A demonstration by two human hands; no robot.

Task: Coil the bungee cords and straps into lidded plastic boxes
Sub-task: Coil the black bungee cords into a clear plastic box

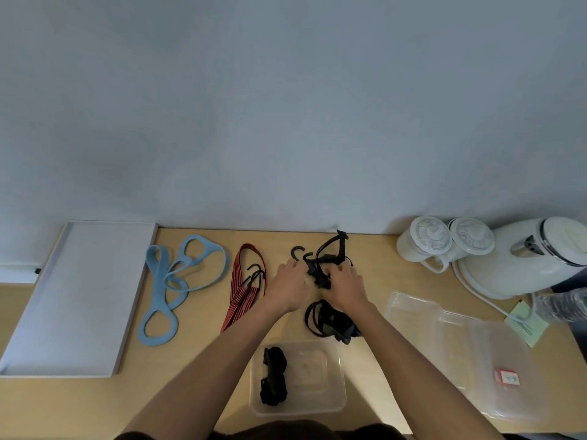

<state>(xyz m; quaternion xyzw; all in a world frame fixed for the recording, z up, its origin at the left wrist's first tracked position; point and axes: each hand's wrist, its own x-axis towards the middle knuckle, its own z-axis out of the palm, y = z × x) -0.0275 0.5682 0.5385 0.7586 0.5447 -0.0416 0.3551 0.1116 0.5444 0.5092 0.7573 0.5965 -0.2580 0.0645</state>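
Note:
Both hands work on a black bungee cord [330,252] with hooks at the back middle of the wooden table. My left hand [289,285] grips it near the hooks; my right hand [344,285] pinches a bunched part of it. Another black coil [320,319] lies just in front of my right wrist. An open clear plastic box [336,392] stands near the front edge with a coiled black strap [273,379] in its left side. A red and black striped bungee [244,287] lies left of my hands, and a light blue strap [178,281] lies further left.
A grey tray [73,296] takes up the left end of the table. Clear box lids and boxes [460,344] lie at the right. White lidded cups [425,242], a white kettle [533,258], a green note [530,325] and a wall stand behind.

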